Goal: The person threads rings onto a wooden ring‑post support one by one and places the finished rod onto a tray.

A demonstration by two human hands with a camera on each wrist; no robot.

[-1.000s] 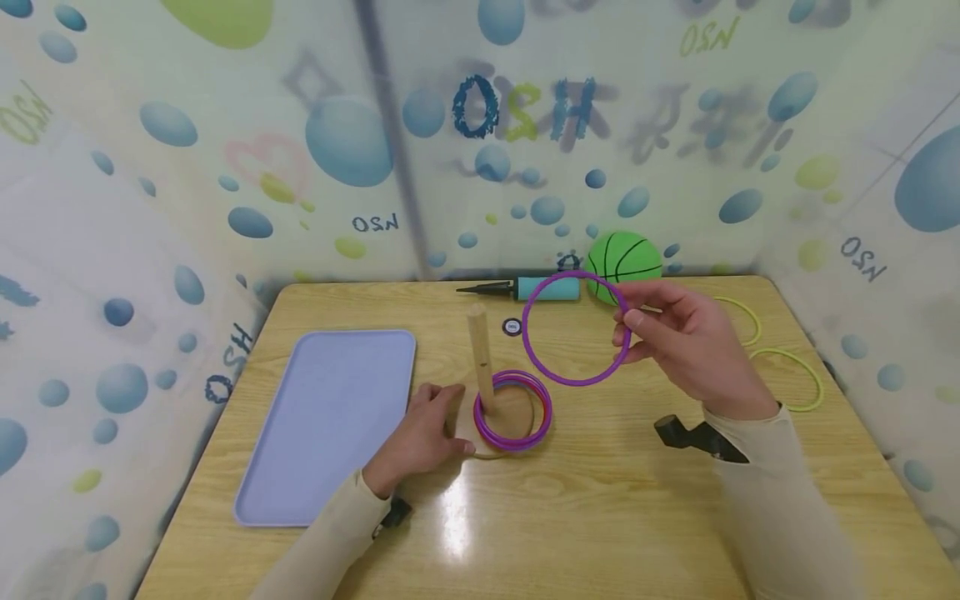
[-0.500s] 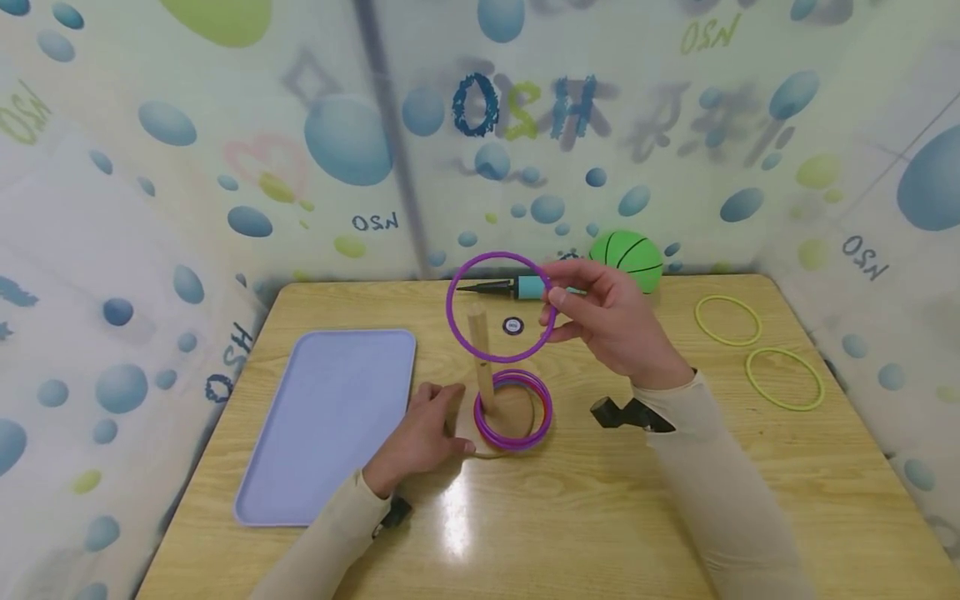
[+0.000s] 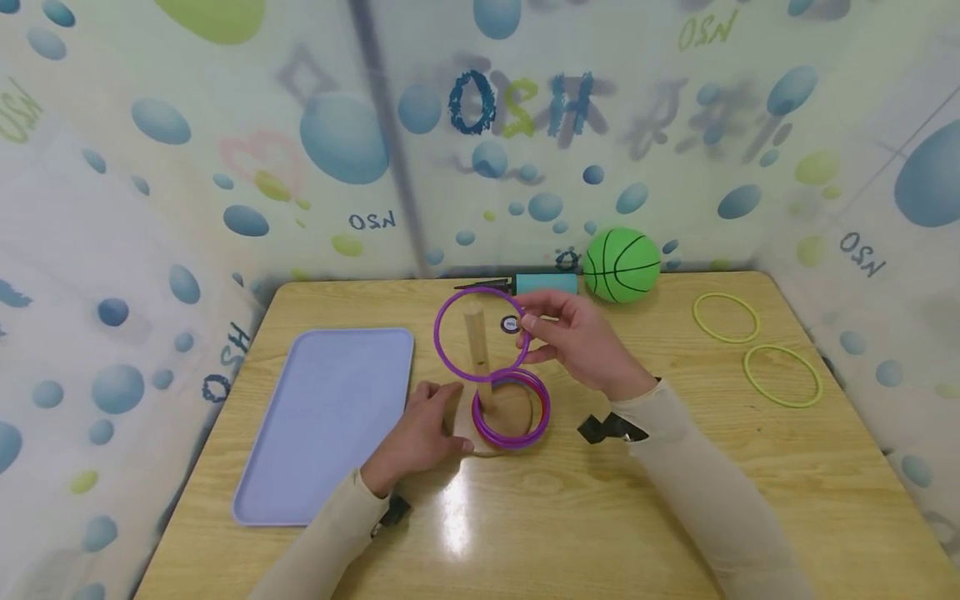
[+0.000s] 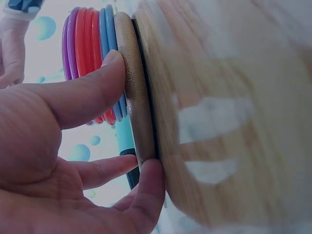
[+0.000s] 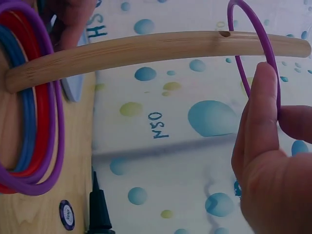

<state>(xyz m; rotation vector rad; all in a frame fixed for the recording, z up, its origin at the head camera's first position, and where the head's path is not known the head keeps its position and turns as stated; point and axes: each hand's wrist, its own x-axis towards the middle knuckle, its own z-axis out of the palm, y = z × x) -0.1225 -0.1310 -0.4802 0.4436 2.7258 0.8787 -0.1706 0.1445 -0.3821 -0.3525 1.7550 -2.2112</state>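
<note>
In the head view, a wooden peg rises from a round base. Purple, red and blue rings are stacked around its foot, as the left wrist view shows. My left hand holds the base's rim, thumb on one part of the edge and fingers farther round. Between thumb and fingers, my right hand pinches another purple ring. In the right wrist view, the upper peg passes through this ring, below the peg's tip.
A pale blue tray lies left of the stand. At the back are a blue-and-black hand pump and a green ball. Behind the peg lies a small round chip. Two yellow-green rings rest at the right.
My right hand has carried the purple ring leftward from beside the peg, then lowered it so the peg's top passes through it. My left hand stays at the base.
</note>
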